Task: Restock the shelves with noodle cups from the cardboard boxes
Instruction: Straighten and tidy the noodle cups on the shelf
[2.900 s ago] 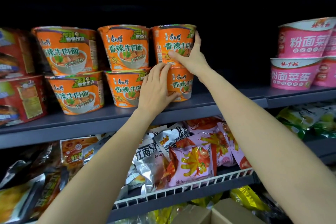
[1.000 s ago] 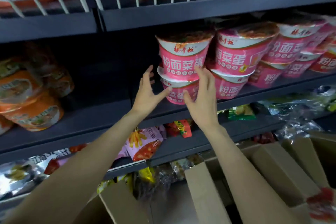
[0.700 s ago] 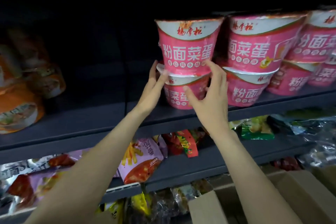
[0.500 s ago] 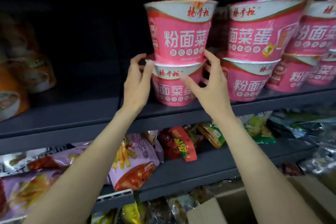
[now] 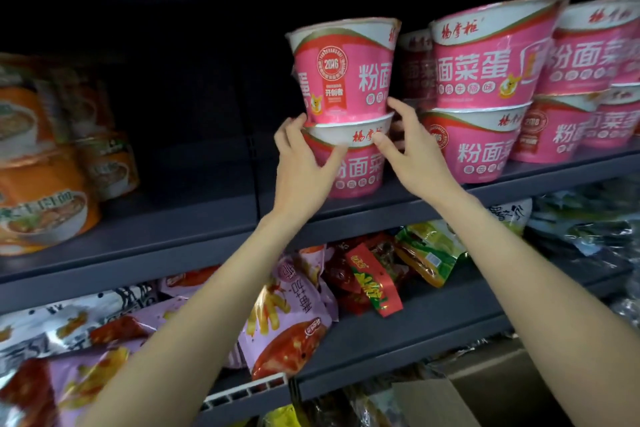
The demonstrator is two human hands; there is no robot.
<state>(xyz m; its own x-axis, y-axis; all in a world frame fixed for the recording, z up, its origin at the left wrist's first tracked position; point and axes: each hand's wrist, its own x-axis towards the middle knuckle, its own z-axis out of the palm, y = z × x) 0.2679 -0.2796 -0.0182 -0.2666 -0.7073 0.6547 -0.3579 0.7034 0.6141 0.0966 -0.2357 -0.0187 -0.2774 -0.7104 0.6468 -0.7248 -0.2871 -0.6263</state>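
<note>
Head view, centre of frame: a lower pink-and-white paper noodle cup stands on the dark grey metal shelf with an upper pink noodle cup stacked on it. The left hand curls round the lower cup's left side, and the right hand grasps its right side. Right of frame: further pink noodle cups in stacks; left edge: orange noodle cups; lower shelf: snack bags; lower right corner: a brown cardboard box.
</note>
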